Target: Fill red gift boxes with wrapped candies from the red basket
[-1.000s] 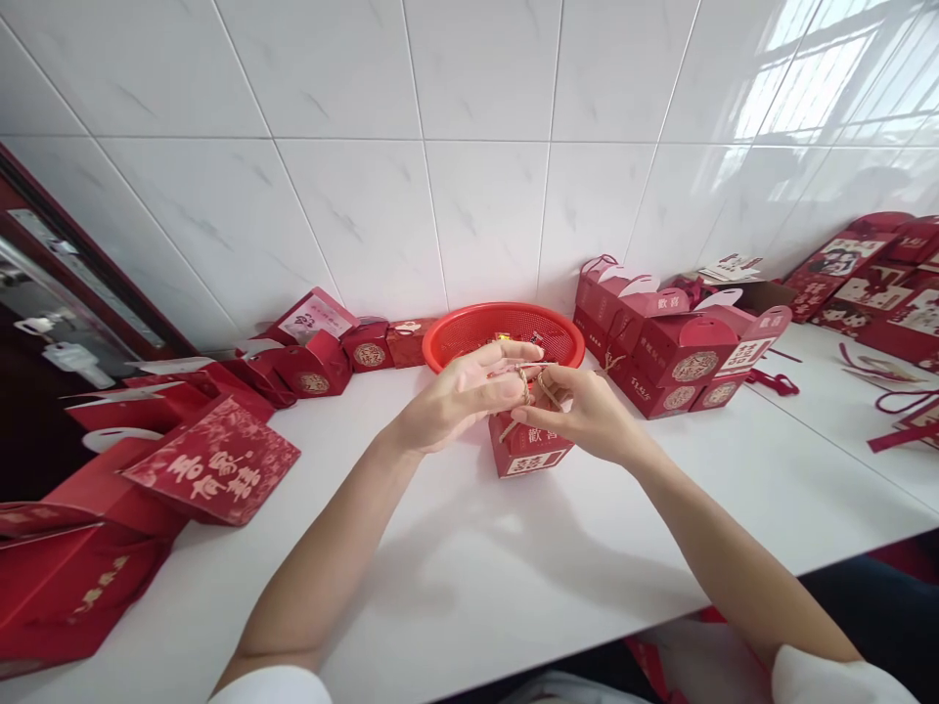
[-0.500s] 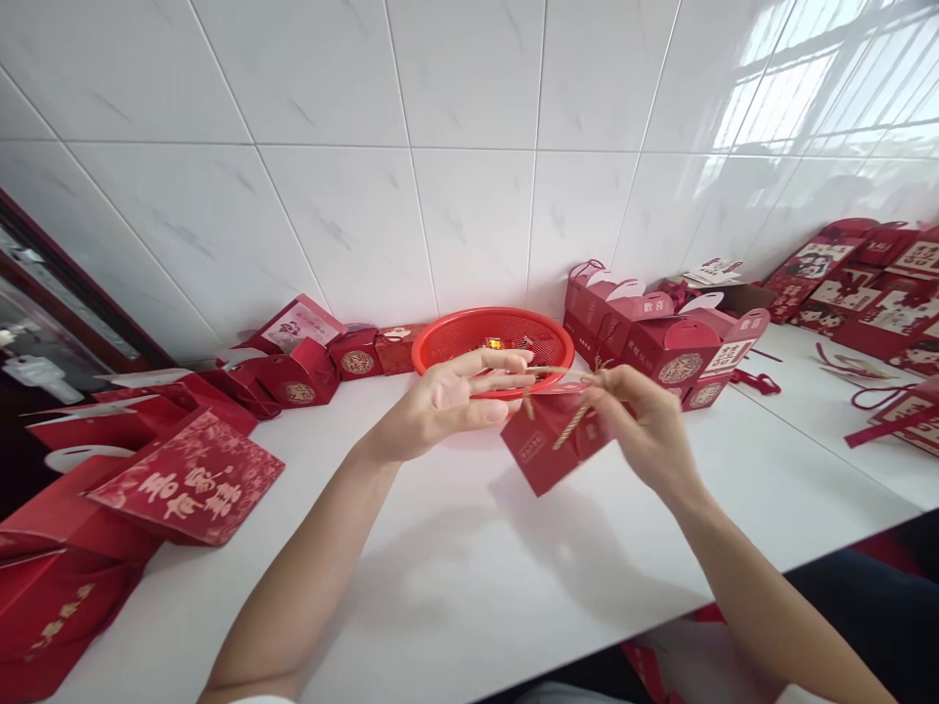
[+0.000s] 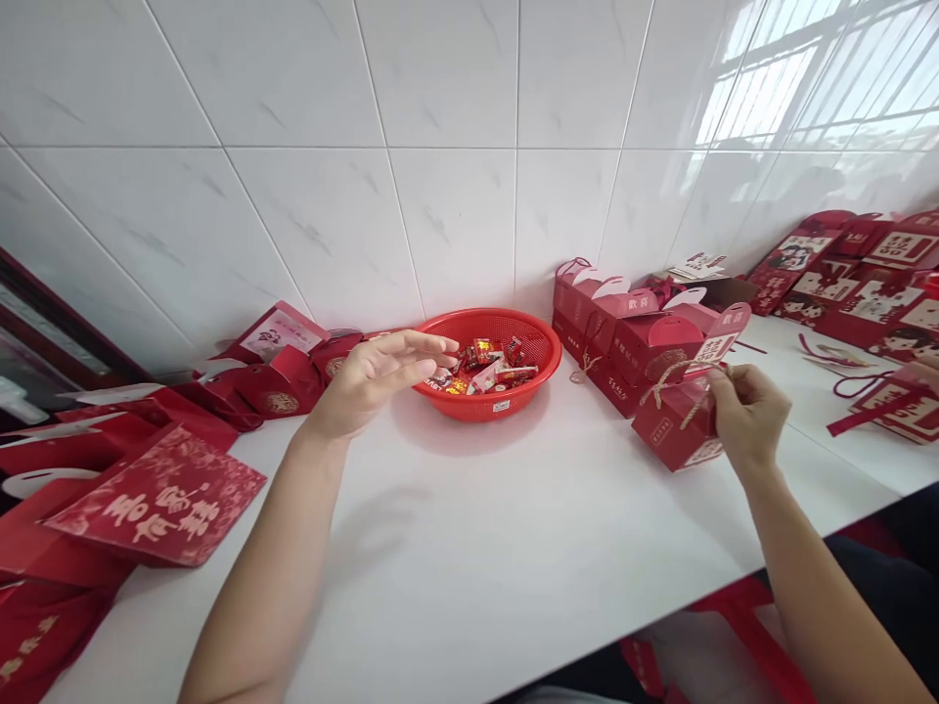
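My right hand (image 3: 752, 411) is closed on the gold rope handle of a small red gift box (image 3: 671, 430). The box is tilted and sits close in front of the stacked red boxes on the right; whether it touches the table I cannot tell. My left hand (image 3: 381, 381) is empty, fingers apart and slightly curved, raised over the table at the left side of a red plastic basket (image 3: 432, 330). Wrapped candies (image 3: 488, 367) lie inside the basket, and my left fingertips cover part of its left rim.
Stacked red gift boxes (image 3: 620, 337) stand right of the basket, with more boxes (image 3: 872, 284) at the far right. Folded red boxes (image 3: 157, 499) line the left side. A tiled wall (image 3: 455, 215) closes off the back. Another person's hand (image 3: 928, 372) shows at the right edge.
My right hand has carried the small box from in front of the basket to the right. My left hand has let go of its handle and moved left, uncovering the candies.
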{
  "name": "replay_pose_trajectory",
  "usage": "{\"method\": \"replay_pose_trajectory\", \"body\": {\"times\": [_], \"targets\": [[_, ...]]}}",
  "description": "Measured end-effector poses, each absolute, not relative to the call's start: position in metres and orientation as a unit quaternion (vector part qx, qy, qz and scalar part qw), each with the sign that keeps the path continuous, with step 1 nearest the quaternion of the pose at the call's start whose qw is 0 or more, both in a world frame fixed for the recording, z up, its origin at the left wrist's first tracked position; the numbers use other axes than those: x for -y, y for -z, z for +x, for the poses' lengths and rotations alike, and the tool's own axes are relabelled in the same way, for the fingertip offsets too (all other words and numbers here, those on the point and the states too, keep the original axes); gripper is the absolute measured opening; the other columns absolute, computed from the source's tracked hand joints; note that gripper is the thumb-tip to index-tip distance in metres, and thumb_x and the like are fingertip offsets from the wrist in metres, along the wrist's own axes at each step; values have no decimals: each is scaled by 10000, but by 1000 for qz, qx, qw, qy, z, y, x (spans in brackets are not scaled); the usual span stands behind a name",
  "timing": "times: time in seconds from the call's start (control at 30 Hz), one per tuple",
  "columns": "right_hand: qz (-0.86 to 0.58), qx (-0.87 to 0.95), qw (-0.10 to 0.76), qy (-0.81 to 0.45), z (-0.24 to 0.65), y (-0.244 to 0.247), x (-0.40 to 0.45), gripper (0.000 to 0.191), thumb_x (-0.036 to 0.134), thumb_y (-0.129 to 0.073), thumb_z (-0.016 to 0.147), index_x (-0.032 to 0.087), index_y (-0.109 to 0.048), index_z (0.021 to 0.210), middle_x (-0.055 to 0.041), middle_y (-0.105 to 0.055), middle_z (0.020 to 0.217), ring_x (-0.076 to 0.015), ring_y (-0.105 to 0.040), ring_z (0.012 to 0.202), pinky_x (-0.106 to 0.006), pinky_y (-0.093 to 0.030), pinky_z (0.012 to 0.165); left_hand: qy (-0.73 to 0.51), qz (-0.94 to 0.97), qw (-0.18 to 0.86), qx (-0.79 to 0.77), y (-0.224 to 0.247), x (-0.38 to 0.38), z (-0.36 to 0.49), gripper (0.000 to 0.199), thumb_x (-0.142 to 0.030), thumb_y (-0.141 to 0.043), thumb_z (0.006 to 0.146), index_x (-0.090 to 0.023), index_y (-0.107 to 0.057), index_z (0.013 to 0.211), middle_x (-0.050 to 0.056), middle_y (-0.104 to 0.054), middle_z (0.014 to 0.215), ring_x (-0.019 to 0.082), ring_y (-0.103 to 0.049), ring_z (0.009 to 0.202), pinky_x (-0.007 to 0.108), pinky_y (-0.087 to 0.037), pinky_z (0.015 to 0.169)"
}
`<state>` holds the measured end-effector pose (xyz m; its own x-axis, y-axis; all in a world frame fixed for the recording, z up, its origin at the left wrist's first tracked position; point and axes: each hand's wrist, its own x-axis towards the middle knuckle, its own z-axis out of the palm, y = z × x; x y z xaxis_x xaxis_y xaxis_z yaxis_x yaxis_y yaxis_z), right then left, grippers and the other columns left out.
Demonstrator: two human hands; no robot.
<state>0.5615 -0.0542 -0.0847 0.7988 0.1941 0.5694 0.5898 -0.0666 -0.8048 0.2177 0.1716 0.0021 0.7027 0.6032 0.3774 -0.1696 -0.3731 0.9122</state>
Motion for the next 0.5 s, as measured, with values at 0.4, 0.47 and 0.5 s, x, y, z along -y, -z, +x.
{"method": "replay_pose_trajectory", "body": {"times": [0.4, 0.47, 0.5], "targets": [[-784, 298, 499, 218, 572, 106, 31, 319, 534, -502, 763, 265, -382, 640, -19, -508, 612, -189, -468, 586, -361, -435, 645, -370, 755, 518, -155, -7, -175, 209, 263, -392, -866, 700, -225, -797, 890, 86, -778, 1067, 255, -717, 971, 398, -584, 912], [-786, 318, 487, 208, 573, 104, 36, 307, 539, -524, 746, 259, -423, 672, -44, -561, 676, -214, -520, 647, -386, -460, 697, -368, 758, 515, -158, -7, -176, 208, 258, -393, -866, 706, -234, -801, 898, 81, -779, 1070, 250, -714, 974, 390, -583, 910], [-789, 327, 477, 209, 574, 103, 38, 309, 547, -536, 740, 254, -448, 695, -61, -587, 717, -233, -546, 696, -408, -469, 739, -366, 759, 514, -159, -6, -177, 208, 256, -394, -864, 710, -237, -802, 902, 79, -779, 1070, 248, -713, 977, 386, -583, 908]]}}
